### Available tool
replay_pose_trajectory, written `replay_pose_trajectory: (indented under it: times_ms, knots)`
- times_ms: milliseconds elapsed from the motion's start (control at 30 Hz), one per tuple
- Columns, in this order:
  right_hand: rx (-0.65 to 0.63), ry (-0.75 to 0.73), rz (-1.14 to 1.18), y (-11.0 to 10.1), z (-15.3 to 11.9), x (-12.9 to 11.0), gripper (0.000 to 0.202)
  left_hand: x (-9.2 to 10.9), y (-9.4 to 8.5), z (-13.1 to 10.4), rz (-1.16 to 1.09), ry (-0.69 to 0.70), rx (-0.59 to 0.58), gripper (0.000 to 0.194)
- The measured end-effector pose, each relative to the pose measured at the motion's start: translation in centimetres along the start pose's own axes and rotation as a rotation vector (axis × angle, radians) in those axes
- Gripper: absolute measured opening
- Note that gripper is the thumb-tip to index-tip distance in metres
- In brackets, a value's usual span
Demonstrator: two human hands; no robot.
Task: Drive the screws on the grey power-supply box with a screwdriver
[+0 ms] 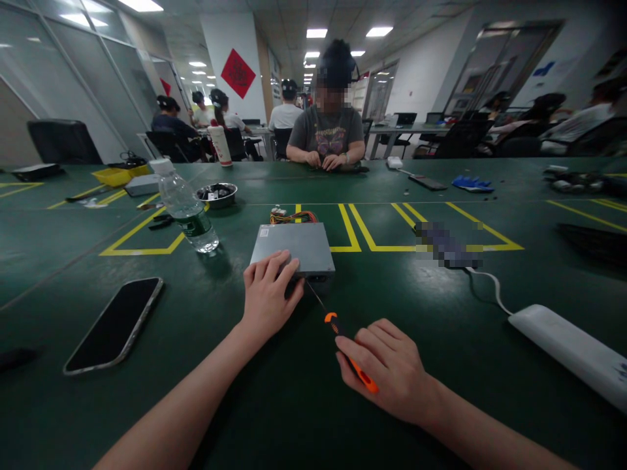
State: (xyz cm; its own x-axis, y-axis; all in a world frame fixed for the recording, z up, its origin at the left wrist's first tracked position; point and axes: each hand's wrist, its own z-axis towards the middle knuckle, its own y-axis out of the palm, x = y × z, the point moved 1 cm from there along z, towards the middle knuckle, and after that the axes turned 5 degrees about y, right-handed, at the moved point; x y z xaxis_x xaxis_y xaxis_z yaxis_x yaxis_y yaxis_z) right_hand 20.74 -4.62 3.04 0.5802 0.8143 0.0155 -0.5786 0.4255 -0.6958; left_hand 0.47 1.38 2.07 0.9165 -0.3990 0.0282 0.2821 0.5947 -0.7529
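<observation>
A grey metal computer power supply (313, 245) lies on the green table in front of me, its bundle of coloured cables (294, 217) at the far side. My left hand (269, 287) rests on its near left part, fingers spread over the top and the thumb at the near face. An orange and black screwdriver (331, 320) is gripped in my right hand (386, 365). Its shaft slants up and left, with the tip at the near face of the power supply, close to my left thumb. Whether the tip sits in a screw is too small to tell.
Left of the power supply stand a water bottle (189, 209) and a metal bowl (217, 194) of small parts; a phone (115, 326) lies nearer. On the right is a white power strip (568, 352) with its cable. Across the table sits a person (326, 127), hands on a dark object.
</observation>
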Motion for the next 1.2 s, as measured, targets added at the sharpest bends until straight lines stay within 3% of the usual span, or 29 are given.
replay_pose_trajectory:
  times_ms: [533,800,1200]
  knots:
    - [0.007,0.047,0.047,-0.1,0.3,0.0,0.013,0.1,-0.2,0.1,-0.004,-0.011,-0.018,0.030]
    - [-0.034,0.002,-0.060,0.1,0.0,-0.8,0.019,0.1,-0.1,0.1,-0.015,-0.014,-0.012,0.030]
    - [-0.015,0.019,-0.040,0.3,0.2,-1.2,0.007,0.1,0.1,0.1,-0.028,-0.018,-0.007,0.030]
